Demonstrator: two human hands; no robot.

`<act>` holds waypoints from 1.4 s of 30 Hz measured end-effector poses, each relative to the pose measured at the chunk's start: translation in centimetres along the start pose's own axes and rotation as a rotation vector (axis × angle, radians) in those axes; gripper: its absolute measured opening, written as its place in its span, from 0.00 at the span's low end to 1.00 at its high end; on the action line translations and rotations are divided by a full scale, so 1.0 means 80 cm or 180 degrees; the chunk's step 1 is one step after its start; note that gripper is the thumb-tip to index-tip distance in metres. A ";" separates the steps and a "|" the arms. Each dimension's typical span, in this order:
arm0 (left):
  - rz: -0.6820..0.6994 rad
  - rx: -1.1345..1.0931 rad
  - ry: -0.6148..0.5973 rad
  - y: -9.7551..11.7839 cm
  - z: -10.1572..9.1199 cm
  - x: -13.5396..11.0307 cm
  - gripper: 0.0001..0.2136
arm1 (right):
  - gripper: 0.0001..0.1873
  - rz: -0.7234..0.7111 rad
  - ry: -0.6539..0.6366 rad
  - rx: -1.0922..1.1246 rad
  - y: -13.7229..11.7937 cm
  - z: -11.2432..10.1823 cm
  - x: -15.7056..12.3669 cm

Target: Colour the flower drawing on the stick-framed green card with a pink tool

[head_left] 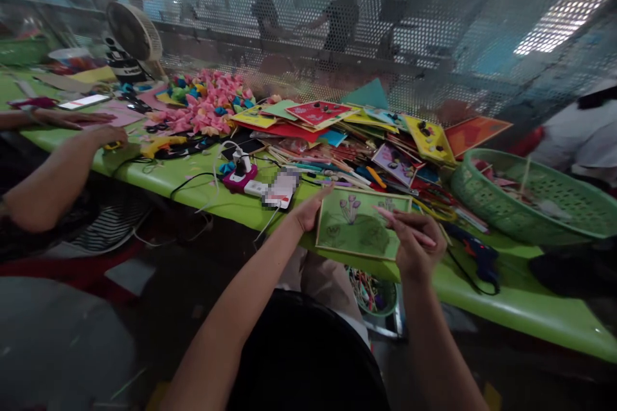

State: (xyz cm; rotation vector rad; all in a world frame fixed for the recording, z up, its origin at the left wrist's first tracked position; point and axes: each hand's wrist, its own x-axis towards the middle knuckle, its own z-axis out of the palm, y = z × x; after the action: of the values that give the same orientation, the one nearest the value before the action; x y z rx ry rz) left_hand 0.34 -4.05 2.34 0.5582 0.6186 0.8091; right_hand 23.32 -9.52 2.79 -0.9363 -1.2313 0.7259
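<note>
A green card (359,226) with purple paper flowers on it lies at the near edge of the lime-green table (520,305). My left hand (311,209) grips the card's left edge with thumb and fingers. My right hand (414,241) rests on the card's right side, its fingers pinched on something small that I cannot make out, the index finger stretched over the card.
A heap of coloured cards (337,119) and pink paper flowers (207,103) covers the table's middle. A green basket (525,205) stands right, a blue glue gun (477,253) beside it. A power strip (260,187) with cables lies left of the card. Another person's arms (58,167) rest at left; a fan (132,35) stands behind.
</note>
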 end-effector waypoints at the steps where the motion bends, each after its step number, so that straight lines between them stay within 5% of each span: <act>1: 0.0005 -0.0006 0.0000 -0.001 0.000 0.000 0.28 | 0.09 -0.0041 -0.0084 -0.0031 0.000 0.006 0.001; 6: -0.0037 -0.0034 -0.0072 -0.004 0.001 -0.002 0.28 | 0.09 0.0132 -0.0474 0.0162 0.007 0.022 0.001; 17: -0.0010 0.0017 0.0059 -0.009 0.015 -0.014 0.30 | 0.08 0.0069 -0.0478 -0.0017 0.016 0.011 -0.002; 42: -0.0084 -0.0020 -0.0295 -0.014 -0.003 0.000 0.32 | 0.08 -0.0051 -0.0596 -0.0359 0.018 0.013 -0.004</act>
State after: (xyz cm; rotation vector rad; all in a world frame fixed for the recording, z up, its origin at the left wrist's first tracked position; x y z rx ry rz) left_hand 0.75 -4.60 1.46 0.5774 0.5372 0.7559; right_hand 22.28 -8.95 1.40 -0.9661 -1.4550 0.7505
